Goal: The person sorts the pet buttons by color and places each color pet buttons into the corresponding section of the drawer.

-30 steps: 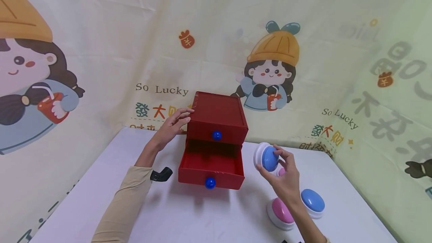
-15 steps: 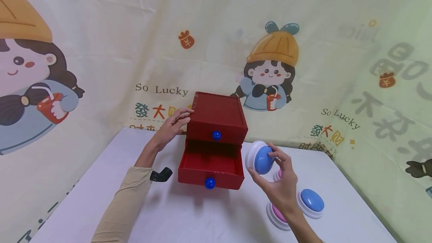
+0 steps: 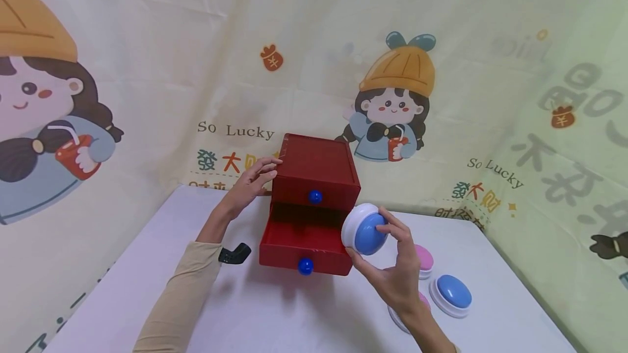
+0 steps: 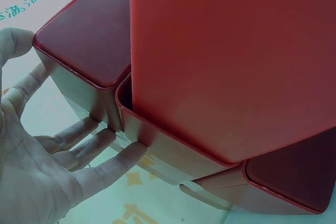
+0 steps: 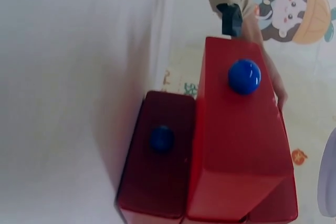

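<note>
A red cabinet [image 3: 319, 159] stands on the table. Its drawer [image 3: 328, 263], with a blue knob, is pulled out below a closed top drawer [image 3: 289, 188]. My left hand [image 3: 245, 185] rests at the cabinet's left side, fingers extended; the left wrist view shows thumb and fingers [image 4: 105, 174] against its red walls. My right hand [image 3: 397, 274] holds a push button [image 3: 369, 234] with a blue dome and white base, between thumb and fingers, tilted, by the pulled-out drawer's right side. Only a pale rim [image 5: 327, 177] of it seems visible in the right wrist view.
Right of the cabinet lie a pink button [image 3: 424, 258], another pink button [image 3: 424, 300] partly hidden by my right wrist, and a second blue button [image 3: 453, 291]. A printed cloth [image 3: 314, 20] hangs behind the white table [image 3: 294, 320].
My right hand has moved left with the blue push button, from beside the cabinet to the open drawer's right edge. The left hand and the cabinet have stayed still.
</note>
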The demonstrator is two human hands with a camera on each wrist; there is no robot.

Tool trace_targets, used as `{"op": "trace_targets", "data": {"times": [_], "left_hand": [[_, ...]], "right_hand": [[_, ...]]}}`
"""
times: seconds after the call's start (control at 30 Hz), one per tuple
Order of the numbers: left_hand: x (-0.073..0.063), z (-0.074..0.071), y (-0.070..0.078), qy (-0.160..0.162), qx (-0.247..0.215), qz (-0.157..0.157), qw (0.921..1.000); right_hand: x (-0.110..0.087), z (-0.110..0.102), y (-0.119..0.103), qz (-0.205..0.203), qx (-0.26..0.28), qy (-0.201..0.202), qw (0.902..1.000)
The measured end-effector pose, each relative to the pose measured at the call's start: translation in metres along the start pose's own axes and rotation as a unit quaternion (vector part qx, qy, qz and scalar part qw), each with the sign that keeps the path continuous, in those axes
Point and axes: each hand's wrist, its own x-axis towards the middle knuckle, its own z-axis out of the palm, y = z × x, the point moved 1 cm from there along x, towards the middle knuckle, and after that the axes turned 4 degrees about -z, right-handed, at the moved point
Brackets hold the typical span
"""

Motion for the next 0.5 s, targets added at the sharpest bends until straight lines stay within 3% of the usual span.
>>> {"op": "trace_targets", "data": {"times": [0.5], "left_hand": [[0.0,-0.001,-0.002,0.002,0.008,0.002,1.0]], "right_hand": [[0.001,0.032,-0.018,-0.022,0.076,-0.047,0.9958]]}}
